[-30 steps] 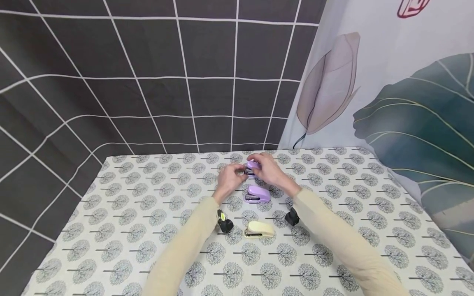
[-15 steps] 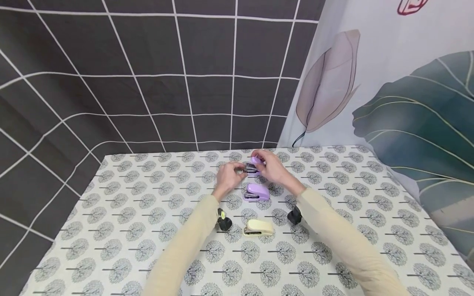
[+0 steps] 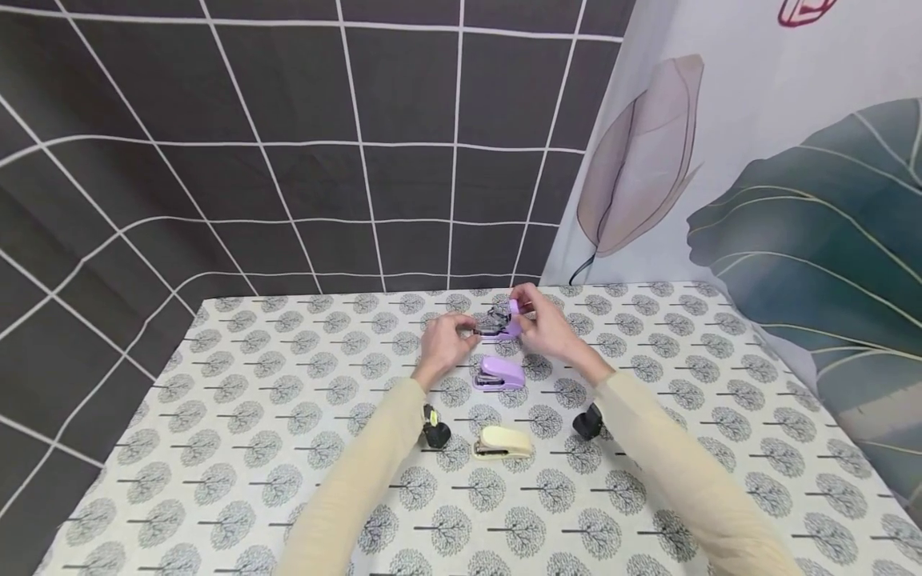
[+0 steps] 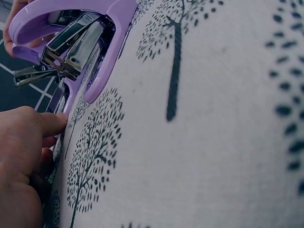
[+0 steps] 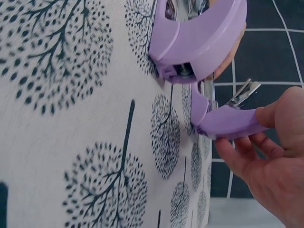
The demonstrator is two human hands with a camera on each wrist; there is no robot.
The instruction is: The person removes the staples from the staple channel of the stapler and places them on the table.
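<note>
The far purple stapler [image 3: 515, 326] lies on the cloth with its top swung up and back, baring the metal magazine. My right hand [image 3: 549, 330] pinches that raised top [image 5: 232, 122] between thumb and fingers. At the opposite end, my left hand [image 3: 442, 344] holds the front tip of the base between thumb and fingers; in the left wrist view the thumb [image 4: 54, 122] is right at that tip. A second purple stapler [image 3: 502, 374], closed, stands just nearer than both hands. Closer still, between the forearms, is a cream stapler [image 3: 503, 442].
A white tablecloth [image 3: 238, 464] with a grey tree print covers the table. Its far edge meets a dark curtain [image 3: 403, 184] with white grid lines. On the right hangs a pale curtain [image 3: 648, 160] with leaf patterns. Black wrist cameras [image 3: 436, 432] sit under both forearms.
My right hand has lifted the far stapler's top and swung it back to the right, opening it up. My left hand has stayed at the base's front end. The other two staplers have not moved.
</note>
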